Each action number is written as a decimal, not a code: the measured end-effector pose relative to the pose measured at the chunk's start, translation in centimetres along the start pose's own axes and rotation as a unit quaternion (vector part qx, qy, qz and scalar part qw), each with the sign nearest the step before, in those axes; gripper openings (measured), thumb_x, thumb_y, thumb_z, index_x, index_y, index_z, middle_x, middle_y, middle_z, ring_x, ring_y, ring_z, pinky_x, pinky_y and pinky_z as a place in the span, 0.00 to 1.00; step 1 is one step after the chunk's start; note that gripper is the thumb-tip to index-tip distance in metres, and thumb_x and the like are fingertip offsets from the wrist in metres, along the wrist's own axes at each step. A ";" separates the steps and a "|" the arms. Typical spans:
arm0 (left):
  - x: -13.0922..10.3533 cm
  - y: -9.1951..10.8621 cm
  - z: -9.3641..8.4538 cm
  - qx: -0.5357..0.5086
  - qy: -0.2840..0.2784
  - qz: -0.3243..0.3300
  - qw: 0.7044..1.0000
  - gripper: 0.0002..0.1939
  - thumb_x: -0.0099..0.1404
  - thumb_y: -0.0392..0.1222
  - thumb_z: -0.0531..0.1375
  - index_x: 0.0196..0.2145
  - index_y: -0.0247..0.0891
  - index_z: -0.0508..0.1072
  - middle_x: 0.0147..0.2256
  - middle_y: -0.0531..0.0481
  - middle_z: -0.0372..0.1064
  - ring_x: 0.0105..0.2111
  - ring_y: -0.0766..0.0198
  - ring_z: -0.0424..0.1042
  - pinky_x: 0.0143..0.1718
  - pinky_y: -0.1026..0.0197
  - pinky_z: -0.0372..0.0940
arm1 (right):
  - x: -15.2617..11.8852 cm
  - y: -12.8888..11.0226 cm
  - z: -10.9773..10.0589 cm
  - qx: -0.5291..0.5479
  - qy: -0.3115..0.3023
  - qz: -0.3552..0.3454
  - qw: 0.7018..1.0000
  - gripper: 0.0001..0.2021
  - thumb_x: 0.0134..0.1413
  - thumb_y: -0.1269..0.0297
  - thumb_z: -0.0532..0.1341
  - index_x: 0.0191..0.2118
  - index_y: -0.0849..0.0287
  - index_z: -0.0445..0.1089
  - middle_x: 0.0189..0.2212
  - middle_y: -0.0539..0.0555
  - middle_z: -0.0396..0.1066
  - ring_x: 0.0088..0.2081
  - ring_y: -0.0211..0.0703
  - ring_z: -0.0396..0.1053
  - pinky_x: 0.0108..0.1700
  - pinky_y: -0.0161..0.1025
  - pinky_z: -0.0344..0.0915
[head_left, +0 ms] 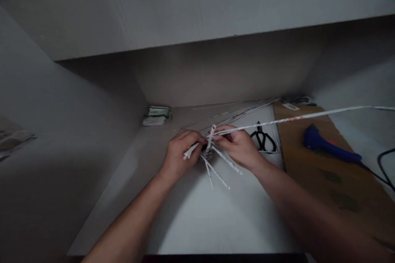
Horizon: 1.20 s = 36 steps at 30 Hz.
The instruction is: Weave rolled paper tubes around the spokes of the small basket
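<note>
Above the middle of the white tabletop I hold a small woven paper basket (207, 154), with several rolled-paper spokes sticking out around it. My left hand (185, 148) is closed on its left side, fingers partly hidden behind the weave. From the right, my right hand (236, 144) pinches a long rolled paper strand (277, 121) close to the basket's rim. That strand runs off to the right edge of the view. One thick paper tube (211, 136) stands up between my hands, and looser spokes point down toward the table.
Black-handled scissors (263, 139) lie just beyond my right hand. A blue glue gun (330, 146) with a black cord rests on a brown cardboard sheet (296, 164). Thin paper rolls (243, 111) lie at the back. A white-and-green packet (156, 115) sits back left, under an overhanging shelf (197, 8).
</note>
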State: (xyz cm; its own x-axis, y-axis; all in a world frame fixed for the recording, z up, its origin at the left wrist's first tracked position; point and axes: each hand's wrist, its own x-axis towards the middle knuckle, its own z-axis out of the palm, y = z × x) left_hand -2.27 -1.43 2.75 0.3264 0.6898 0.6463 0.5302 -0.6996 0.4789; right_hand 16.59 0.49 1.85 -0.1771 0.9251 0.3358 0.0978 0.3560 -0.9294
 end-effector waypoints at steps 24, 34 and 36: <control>0.1 0.2 -1.0 0.088 -0.067 0.133 0.985 0.10 0.64 0.29 0.55 0.40 0.38 0.73 0.41 0.46 0.73 0.41 0.63 0.71 0.42 0.60 0.65 | 0.1 -1.6 0.5 0.146 0.059 0.145 0.977 0.11 0.44 0.58 0.69 0.26 0.61 0.72 0.21 0.50 0.71 0.21 0.34 0.65 0.24 0.34 0.64; 0.4 1.7 -1.7 0.138 -0.152 0.144 0.968 0.09 0.66 0.31 0.53 0.37 0.36 0.72 0.38 0.45 0.70 0.39 0.60 0.67 0.40 0.59 0.64 | -0.3 -2.1 0.6 0.146 0.058 0.134 0.979 0.15 0.43 0.55 0.69 0.25 0.62 0.70 0.20 0.50 0.71 0.20 0.32 0.65 0.25 0.33 0.62; 0.5 2.1 -1.8 0.161 -0.177 0.130 0.962 0.09 0.66 0.31 0.52 0.36 0.37 0.72 0.39 0.46 0.70 0.40 0.60 0.66 0.39 0.59 0.63 | -0.4 -2.5 0.8 0.137 0.055 0.130 0.981 0.15 0.43 0.54 0.69 0.25 0.62 0.69 0.21 0.50 0.71 0.21 0.33 0.66 0.25 0.33 0.62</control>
State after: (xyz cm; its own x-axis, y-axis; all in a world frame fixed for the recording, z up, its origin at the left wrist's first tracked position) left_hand -2.40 -2.84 5.17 0.6960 0.5599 0.4495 0.5916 -0.8019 0.0828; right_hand 15.67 -0.90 3.88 -0.0721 0.9939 0.0831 -0.1435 0.0721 -0.9870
